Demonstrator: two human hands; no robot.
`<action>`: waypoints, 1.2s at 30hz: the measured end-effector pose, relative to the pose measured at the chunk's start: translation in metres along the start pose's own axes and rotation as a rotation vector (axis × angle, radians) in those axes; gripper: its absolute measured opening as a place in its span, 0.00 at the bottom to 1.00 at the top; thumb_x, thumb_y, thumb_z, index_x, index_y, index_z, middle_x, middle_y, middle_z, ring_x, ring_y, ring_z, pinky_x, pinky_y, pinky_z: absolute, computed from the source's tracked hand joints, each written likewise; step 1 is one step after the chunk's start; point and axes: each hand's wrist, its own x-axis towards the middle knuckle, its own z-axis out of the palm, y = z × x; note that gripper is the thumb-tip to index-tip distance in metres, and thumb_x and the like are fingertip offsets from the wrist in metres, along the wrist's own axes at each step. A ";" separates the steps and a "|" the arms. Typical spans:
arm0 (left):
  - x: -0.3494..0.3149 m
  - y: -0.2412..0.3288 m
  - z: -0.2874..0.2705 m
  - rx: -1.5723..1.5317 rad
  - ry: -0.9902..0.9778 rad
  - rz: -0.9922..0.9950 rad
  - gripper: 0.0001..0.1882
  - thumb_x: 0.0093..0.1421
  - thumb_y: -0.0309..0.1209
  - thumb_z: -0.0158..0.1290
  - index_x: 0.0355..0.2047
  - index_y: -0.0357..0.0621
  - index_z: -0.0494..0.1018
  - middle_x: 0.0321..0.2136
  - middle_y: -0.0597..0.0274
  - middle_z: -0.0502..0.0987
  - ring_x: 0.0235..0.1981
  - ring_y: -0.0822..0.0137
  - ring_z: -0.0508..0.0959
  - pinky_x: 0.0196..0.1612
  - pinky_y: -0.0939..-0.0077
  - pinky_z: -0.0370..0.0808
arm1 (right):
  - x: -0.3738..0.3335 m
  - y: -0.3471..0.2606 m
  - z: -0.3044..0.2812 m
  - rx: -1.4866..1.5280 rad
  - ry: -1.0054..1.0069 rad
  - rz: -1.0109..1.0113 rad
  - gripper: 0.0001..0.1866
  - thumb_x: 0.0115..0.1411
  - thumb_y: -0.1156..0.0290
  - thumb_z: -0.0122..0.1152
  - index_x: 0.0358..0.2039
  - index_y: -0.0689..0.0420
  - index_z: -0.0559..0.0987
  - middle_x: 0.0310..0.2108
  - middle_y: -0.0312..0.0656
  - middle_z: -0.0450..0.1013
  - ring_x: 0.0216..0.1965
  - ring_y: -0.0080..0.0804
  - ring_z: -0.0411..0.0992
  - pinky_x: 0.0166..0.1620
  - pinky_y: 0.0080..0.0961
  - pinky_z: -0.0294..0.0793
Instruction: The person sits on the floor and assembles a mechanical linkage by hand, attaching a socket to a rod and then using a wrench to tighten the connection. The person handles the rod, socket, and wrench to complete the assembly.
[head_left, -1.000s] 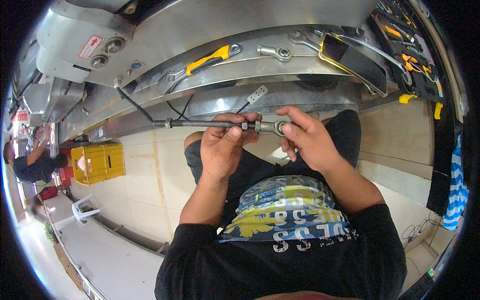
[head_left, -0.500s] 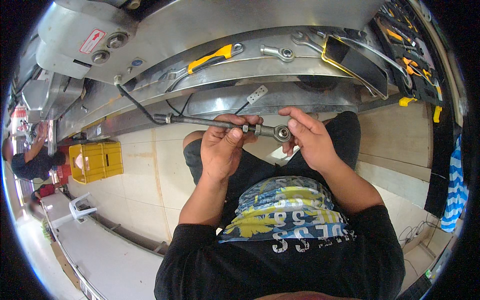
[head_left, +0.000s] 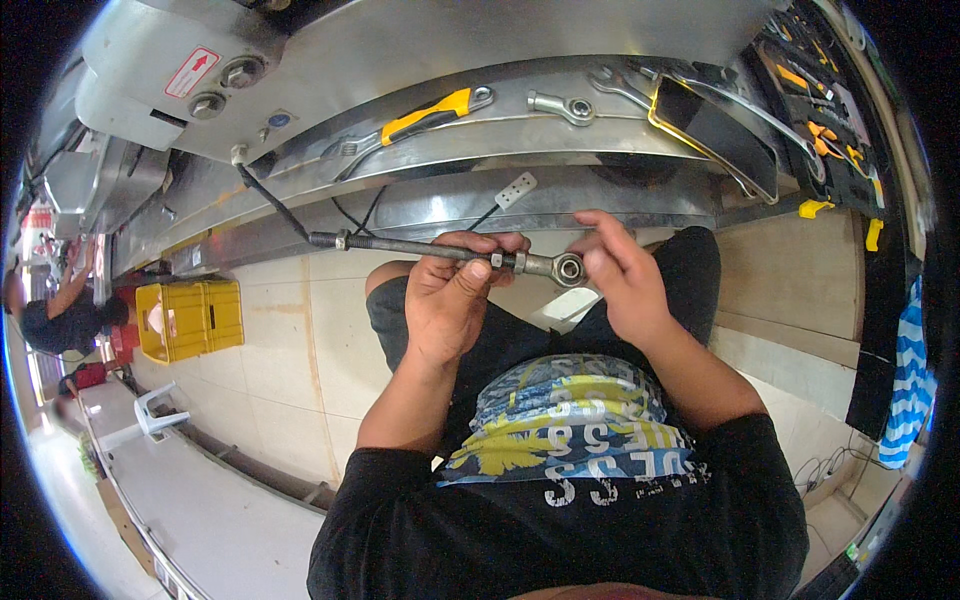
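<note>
My left hand (head_left: 447,307) is closed round a long metal threaded rod (head_left: 390,246), pinching it near its nuts with thumb and fingers. The rod lies roughly level across my lap, with a nut near its left end. At its right end is a rod end bearing (head_left: 569,269) with a round eye. Beside that eye my right hand (head_left: 625,285) has its fingers apart, the index finger stretched out; it grips nothing. Whether a fingertip brushes the eye I cannot tell.
On the steel ledge lie an adjustable wrench (head_left: 425,117) with a yellow-black handle, another rod end (head_left: 562,107), spanners (head_left: 620,86) and a dark phone-like slab (head_left: 715,135). A tool roll (head_left: 815,100) lies at far right. A yellow crate (head_left: 190,320) and another person (head_left: 65,315) are at left.
My right hand's fingers have come away from the rod end's eye, shifting slightly right. My left hand keeps its hold on the rod, almost unmoved.
</note>
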 end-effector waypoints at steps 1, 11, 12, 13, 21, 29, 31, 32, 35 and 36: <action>0.000 0.000 0.000 -0.007 0.009 0.004 0.11 0.65 0.29 0.57 0.46 0.38 0.73 0.47 0.44 0.80 0.51 0.54 0.80 0.46 0.67 0.79 | 0.000 0.003 -0.001 -0.264 0.021 -0.289 0.23 0.65 0.62 0.61 0.56 0.60 0.71 0.34 0.41 0.75 0.34 0.29 0.75 0.39 0.27 0.75; -0.002 0.003 0.002 0.020 -0.010 0.004 0.12 0.65 0.29 0.57 0.46 0.38 0.72 0.47 0.45 0.80 0.51 0.53 0.79 0.46 0.68 0.80 | 0.000 -0.006 -0.001 0.300 -0.125 0.280 0.23 0.65 0.62 0.61 0.57 0.57 0.73 0.38 0.47 0.76 0.40 0.37 0.77 0.43 0.36 0.77; -0.002 0.003 0.002 0.024 -0.001 0.004 0.12 0.65 0.29 0.57 0.47 0.38 0.72 0.47 0.45 0.80 0.51 0.53 0.79 0.46 0.68 0.79 | 0.000 -0.002 -0.002 0.247 -0.102 0.193 0.22 0.64 0.63 0.61 0.57 0.56 0.73 0.38 0.48 0.76 0.40 0.38 0.77 0.44 0.37 0.76; -0.002 0.004 0.002 0.028 0.008 0.003 0.12 0.66 0.29 0.57 0.47 0.38 0.72 0.47 0.45 0.80 0.51 0.53 0.79 0.46 0.69 0.79 | -0.004 0.005 0.001 0.037 -0.027 -0.039 0.22 0.64 0.63 0.62 0.56 0.56 0.73 0.39 0.48 0.76 0.39 0.38 0.76 0.43 0.36 0.76; -0.001 -0.001 -0.001 -0.007 -0.022 0.031 0.11 0.66 0.27 0.56 0.46 0.38 0.73 0.47 0.45 0.80 0.50 0.55 0.79 0.45 0.71 0.78 | -0.003 0.003 0.004 -0.429 -0.007 -0.406 0.21 0.63 0.63 0.64 0.53 0.59 0.75 0.38 0.44 0.76 0.38 0.41 0.76 0.46 0.36 0.74; 0.000 0.002 0.001 0.014 -0.027 0.037 0.11 0.66 0.26 0.55 0.48 0.37 0.73 0.49 0.45 0.80 0.50 0.56 0.79 0.47 0.70 0.76 | -0.003 0.003 0.003 0.184 -0.250 0.113 0.20 0.70 0.62 0.57 0.55 0.61 0.72 0.37 0.37 0.77 0.40 0.22 0.74 0.45 0.22 0.74; -0.001 0.004 -0.002 0.065 -0.052 0.017 0.13 0.66 0.25 0.55 0.50 0.37 0.72 0.50 0.45 0.79 0.52 0.55 0.79 0.50 0.69 0.76 | -0.003 0.004 0.004 0.265 -0.295 0.148 0.19 0.70 0.61 0.57 0.55 0.60 0.73 0.38 0.37 0.78 0.40 0.22 0.75 0.47 0.23 0.74; -0.001 0.004 0.000 0.057 -0.072 0.020 0.15 0.66 0.25 0.55 0.52 0.37 0.70 0.51 0.45 0.78 0.54 0.55 0.78 0.51 0.68 0.75 | -0.001 0.011 0.006 0.332 -0.300 0.141 0.19 0.70 0.62 0.58 0.55 0.60 0.73 0.38 0.38 0.78 0.40 0.23 0.75 0.47 0.24 0.74; 0.003 0.006 0.004 0.050 -0.140 0.036 0.23 0.65 0.24 0.55 0.59 0.39 0.64 0.55 0.44 0.75 0.57 0.54 0.76 0.56 0.65 0.74 | -0.001 0.012 0.010 0.504 -0.283 0.168 0.19 0.69 0.62 0.59 0.53 0.61 0.73 0.38 0.41 0.77 0.40 0.28 0.76 0.47 0.28 0.75; 0.004 0.006 0.004 0.062 -0.166 0.047 0.26 0.64 0.24 0.55 0.61 0.39 0.62 0.56 0.43 0.74 0.57 0.53 0.76 0.57 0.64 0.73 | -0.002 0.012 0.012 0.558 -0.274 0.185 0.19 0.68 0.62 0.59 0.53 0.61 0.73 0.38 0.43 0.77 0.40 0.31 0.76 0.47 0.30 0.75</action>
